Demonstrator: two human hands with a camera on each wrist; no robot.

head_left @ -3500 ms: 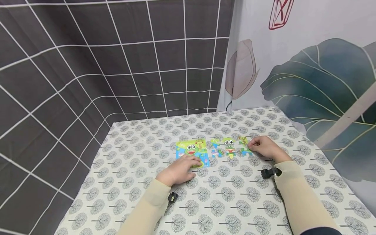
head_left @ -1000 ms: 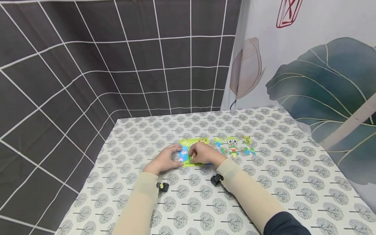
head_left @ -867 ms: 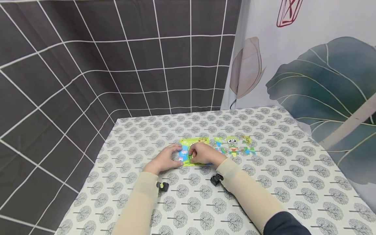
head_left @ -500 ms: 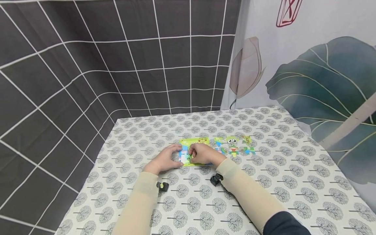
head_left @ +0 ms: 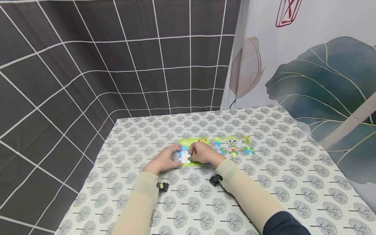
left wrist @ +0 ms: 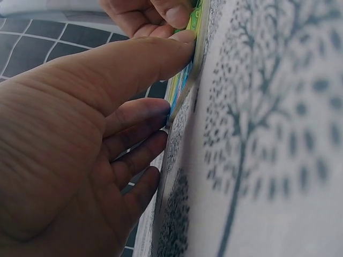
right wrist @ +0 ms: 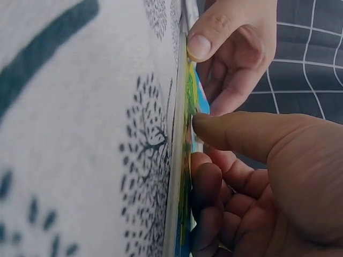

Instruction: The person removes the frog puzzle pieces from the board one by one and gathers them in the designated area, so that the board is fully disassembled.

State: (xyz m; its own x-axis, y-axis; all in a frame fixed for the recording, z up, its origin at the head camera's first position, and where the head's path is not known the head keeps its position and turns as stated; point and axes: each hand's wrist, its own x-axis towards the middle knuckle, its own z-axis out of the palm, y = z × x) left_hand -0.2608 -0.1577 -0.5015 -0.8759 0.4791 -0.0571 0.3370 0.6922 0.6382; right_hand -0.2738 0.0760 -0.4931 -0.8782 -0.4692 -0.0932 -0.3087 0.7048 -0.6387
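A frog jigsaw puzzle board (head_left: pixel 188 141) lies on the table. My left hand (head_left: pixel 165 159) holds its left side, thumb at the near edge and fingertips at the left edge. Over the board, my right hand (head_left: pixel 202 152) pinches a puzzle piece (head_left: pixel 185 159) at the lower left. That piece looks white, perhaps from glare, and its right end is hidden behind the fingers. In the right wrist view, thumb and fingertips of my right hand (right wrist: pixel 241 160) meet close above the board. My right hand covers the middle of the picture.
To the right of the board lie several loose puzzle pieces in two rows, among them one with frog eyes (head_left: pixel 231 140) and a blue-green one (head_left: pixel 249 150). A tree-print cloth (head_left: pixel 188 209) covers the table. A dark gridded curtain (head_left: pixel 141 58) hangs behind.
My right hand has come from the loose pieces to the board; my left hand has moved to its left side. Over the last half second the lower-left piece has turned from coloured to white.
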